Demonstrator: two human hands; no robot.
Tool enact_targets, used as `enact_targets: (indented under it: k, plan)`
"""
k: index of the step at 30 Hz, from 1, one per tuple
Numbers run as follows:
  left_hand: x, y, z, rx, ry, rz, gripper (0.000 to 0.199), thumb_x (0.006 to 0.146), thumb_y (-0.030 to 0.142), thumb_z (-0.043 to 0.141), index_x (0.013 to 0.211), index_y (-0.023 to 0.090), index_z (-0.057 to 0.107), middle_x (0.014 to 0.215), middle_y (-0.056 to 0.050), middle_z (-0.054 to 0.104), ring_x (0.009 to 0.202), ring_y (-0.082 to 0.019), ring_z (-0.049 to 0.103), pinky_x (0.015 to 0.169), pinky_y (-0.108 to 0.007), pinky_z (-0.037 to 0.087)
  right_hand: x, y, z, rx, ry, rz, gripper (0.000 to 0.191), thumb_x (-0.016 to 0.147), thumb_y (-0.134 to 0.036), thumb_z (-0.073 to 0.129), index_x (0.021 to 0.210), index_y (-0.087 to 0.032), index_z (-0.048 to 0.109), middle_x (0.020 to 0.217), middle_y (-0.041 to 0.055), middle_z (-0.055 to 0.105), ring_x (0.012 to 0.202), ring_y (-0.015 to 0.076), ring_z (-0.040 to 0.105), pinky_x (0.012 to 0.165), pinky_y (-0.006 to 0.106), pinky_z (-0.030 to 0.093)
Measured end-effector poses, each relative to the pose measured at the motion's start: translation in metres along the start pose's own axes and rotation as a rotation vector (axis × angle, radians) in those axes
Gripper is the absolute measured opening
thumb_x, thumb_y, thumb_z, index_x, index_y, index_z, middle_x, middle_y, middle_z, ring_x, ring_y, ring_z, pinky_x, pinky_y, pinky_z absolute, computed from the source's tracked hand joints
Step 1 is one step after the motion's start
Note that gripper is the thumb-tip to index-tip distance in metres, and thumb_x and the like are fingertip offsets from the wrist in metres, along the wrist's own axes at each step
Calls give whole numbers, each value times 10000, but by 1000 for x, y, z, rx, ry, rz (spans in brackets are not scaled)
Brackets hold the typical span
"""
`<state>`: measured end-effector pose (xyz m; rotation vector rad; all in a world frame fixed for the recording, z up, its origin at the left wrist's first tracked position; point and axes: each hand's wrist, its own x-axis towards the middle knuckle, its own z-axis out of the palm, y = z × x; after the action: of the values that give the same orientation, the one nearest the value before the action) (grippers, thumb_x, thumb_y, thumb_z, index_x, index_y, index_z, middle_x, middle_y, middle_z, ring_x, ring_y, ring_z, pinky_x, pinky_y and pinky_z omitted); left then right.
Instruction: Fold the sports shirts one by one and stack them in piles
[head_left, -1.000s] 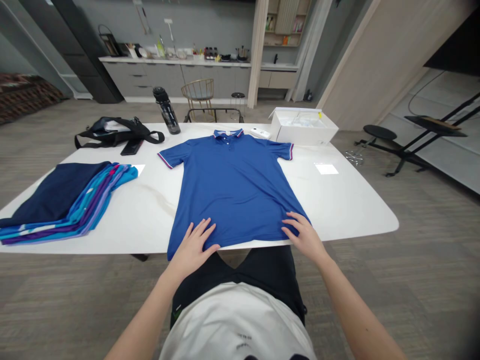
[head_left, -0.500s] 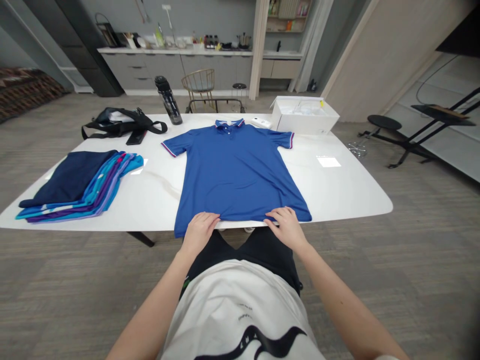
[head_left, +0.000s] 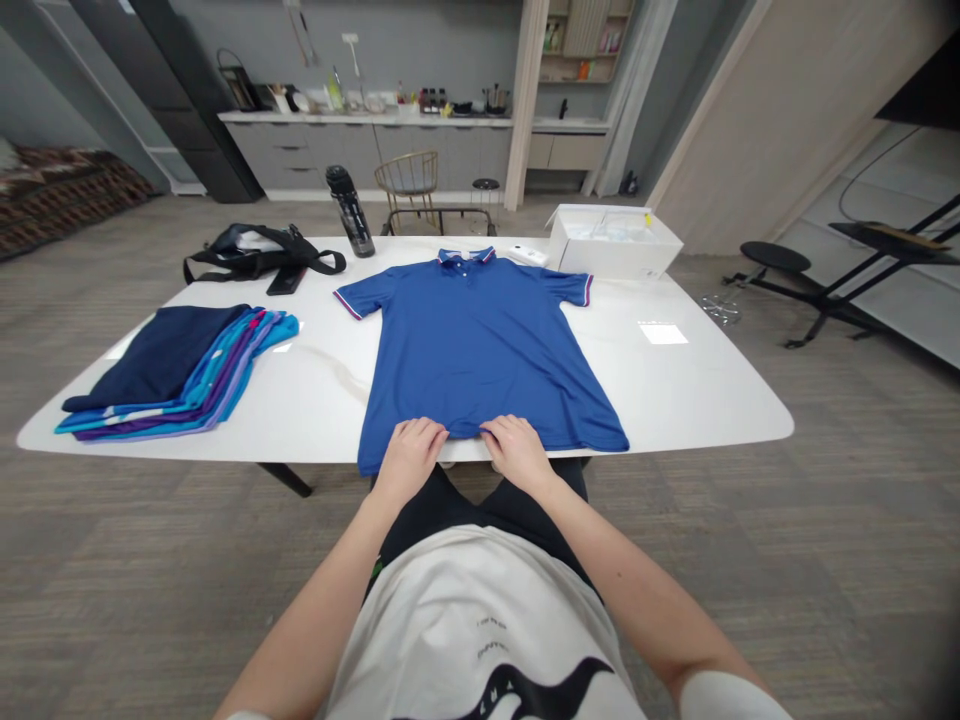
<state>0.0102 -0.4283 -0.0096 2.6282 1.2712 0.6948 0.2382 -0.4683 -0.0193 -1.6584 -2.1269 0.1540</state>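
A blue polo shirt (head_left: 480, 350) lies spread on the white table (head_left: 697, 400), its collar at the far side and its hem along the near edge. My left hand (head_left: 411, 455) pinches the hem left of the middle. Close beside it, my right hand (head_left: 517, 450) grips the hem near the middle, fingers on top. The thumbs are partly hidden by the hands and cloth. The shirt's lower left corner hangs slightly over the table edge.
On the left lies a stack of folded clothes (head_left: 180, 370). Behind it are a black bag (head_left: 255, 250), a phone (head_left: 286, 280) and a dark bottle (head_left: 350, 212). A white box (head_left: 615, 245) stands at the back right, beside a small white object (head_left: 527, 256).
My right hand has moved left along the hem, closer to my left hand, which stays at about the same part of the hem. The camera view has shifted slightly.
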Motion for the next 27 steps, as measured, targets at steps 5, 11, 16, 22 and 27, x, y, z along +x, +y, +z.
enact_targets:
  k: [5,11,16,22,27]
  plan:
    - [9,14,4,44,-59,65,354,963,477,590,1210,226,626,1118,-63,694,1055,-236,612,970,-412,411,8,6,-5,127,5,-14,272,1057,-312,441,1065,-229,700,982,60,714,962,209,634,889,338,472]
    - [18,21,15,35,-24,36,267,1050,327,427,1098,230,671,1038,-53,712,945,-204,634,860,-364,439,6,8,-11,101,-50,-79,292,1062,-326,441,1035,-230,715,970,46,706,934,188,635,869,319,471]
    - [11,23,19,81,5,5,240,1026,239,452,1129,223,668,1050,-63,709,941,-224,632,845,-380,441,0,0,-7,5,-13,-50,291,1058,-320,434,1049,-226,709,969,63,707,947,214,628,848,348,445]
    - [11,34,26,87,-18,4,213,1032,262,452,1067,221,658,999,-59,704,922,-225,632,839,-378,438,-1,-9,2,-9,37,11,229,1025,-275,468,1033,-244,695,968,62,714,929,228,627,844,369,427]
    - [14,41,28,109,-17,-5,186,1011,195,459,1071,210,635,999,-63,689,919,-231,622,831,-379,439,-1,-10,5,-107,59,135,194,942,-200,541,1073,-238,678,993,74,700,957,260,610,842,393,413]
